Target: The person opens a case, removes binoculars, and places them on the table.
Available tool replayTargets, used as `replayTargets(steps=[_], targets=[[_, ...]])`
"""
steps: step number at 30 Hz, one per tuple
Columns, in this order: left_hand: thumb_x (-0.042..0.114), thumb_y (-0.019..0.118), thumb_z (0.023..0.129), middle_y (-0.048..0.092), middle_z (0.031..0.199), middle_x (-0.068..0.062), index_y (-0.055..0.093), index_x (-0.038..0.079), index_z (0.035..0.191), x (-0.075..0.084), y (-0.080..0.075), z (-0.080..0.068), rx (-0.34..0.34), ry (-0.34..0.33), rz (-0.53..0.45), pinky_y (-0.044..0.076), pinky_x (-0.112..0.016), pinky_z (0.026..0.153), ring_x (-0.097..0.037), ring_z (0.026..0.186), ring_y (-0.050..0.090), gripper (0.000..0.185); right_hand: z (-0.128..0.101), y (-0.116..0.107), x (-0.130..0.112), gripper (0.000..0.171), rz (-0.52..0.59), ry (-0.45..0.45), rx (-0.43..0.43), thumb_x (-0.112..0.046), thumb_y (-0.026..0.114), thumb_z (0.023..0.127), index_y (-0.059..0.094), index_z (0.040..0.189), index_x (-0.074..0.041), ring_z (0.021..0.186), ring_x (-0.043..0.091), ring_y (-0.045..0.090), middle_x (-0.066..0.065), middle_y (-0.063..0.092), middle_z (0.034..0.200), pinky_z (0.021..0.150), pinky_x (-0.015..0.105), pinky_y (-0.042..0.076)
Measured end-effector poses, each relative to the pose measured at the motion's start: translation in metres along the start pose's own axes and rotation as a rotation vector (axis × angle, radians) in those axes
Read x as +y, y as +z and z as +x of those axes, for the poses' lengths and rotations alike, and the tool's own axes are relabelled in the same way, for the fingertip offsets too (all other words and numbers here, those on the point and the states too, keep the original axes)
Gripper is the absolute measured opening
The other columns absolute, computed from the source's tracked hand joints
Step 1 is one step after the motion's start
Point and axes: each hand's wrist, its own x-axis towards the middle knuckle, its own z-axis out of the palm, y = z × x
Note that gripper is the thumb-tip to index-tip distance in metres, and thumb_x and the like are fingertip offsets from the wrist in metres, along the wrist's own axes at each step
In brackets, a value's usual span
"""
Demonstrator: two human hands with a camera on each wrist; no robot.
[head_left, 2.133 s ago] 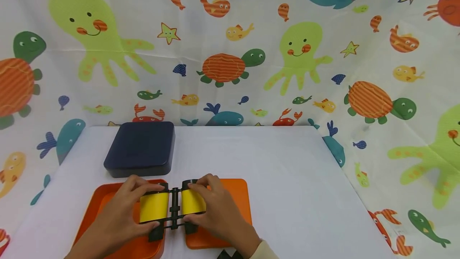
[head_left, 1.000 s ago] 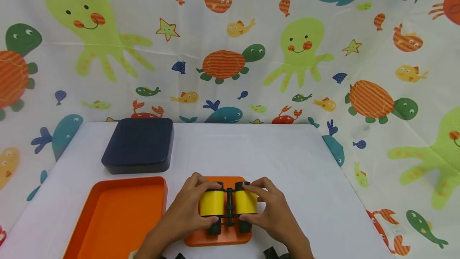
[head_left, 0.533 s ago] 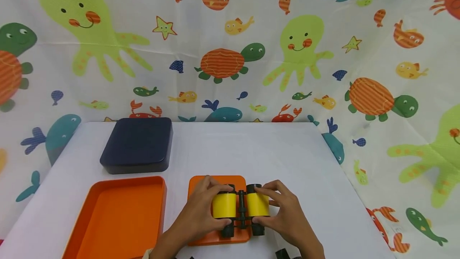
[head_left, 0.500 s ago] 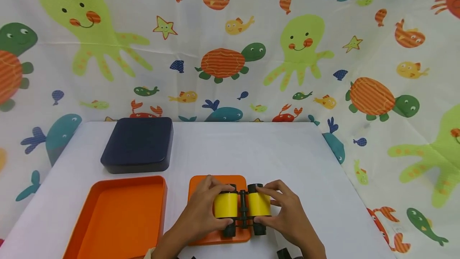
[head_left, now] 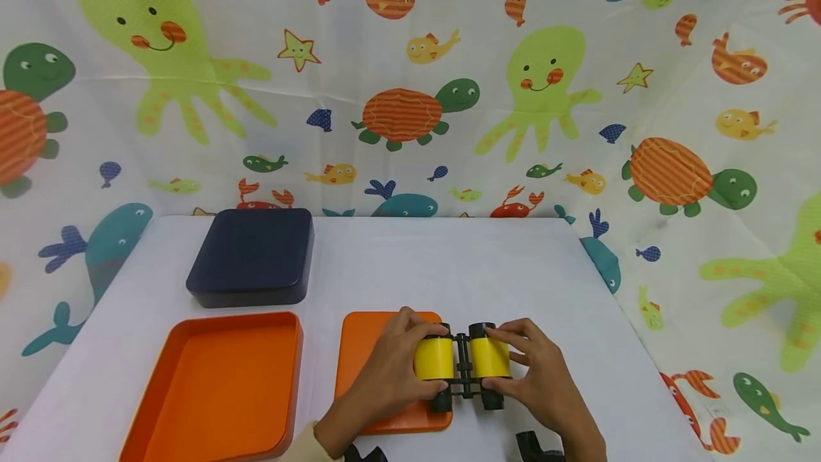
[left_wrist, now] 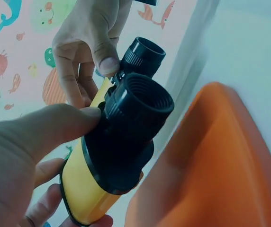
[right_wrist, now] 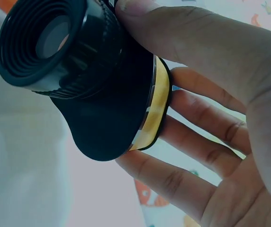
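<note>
Near the front edge of the tabletop [head_left: 449, 262], in the head view, both hands hold one pair of yellow binoculars [head_left: 462, 360] above the right edge of the orange lid [head_left: 365, 355]: the left hand [head_left: 391, 376] grips the left barrel, the right hand [head_left: 539, 376] the right one. One orange tray [head_left: 218, 383] sits toward the front left corner, one dark blue box [head_left: 253, 259] behind it.

From the left wrist, thumb and fingers [left_wrist: 45, 130] wrap the barrel.

From the right wrist, the thumb presses on top and the fingers [right_wrist: 197, 156] cup underneath. Keeping both grips even should hold the binoculars level.
</note>
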Motion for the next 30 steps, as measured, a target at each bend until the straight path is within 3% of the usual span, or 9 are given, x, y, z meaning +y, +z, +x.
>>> replayTargets(steps=[18,30], targets=[[0.034,0.095,0.077,0.053,0.125,0.002,0.069,0.027,0.136,0.015,0.041,0.035,-0.089,0.026,-0.015,0.05,-0.02,0.081,-0.014,0.113,0.051,0.065,-0.007,-0.027,0.039,0.071,-0.039,0.035,0.044,-0.014,0.1,0.071,0.073,0.137,-0.016,0.123,0.039,0.068,0.004,0.061,0.126,0.088,0.043,0.063],[0.04,0.095,0.078,0.053,0.124,0.0,0.069,0.027,0.136,0.023,0.065,0.053,-0.111,0.058,0.056,0.047,-0.02,0.082,-0.014,0.11,0.05,0.065,-0.01,-0.042,0.059,0.071,-0.057,0.086,0.033,-0.011,0.098,0.073,0.071,0.139,-0.014,0.125,0.043,0.065,0.008,0.06,0.129,0.089,0.046,0.062]])
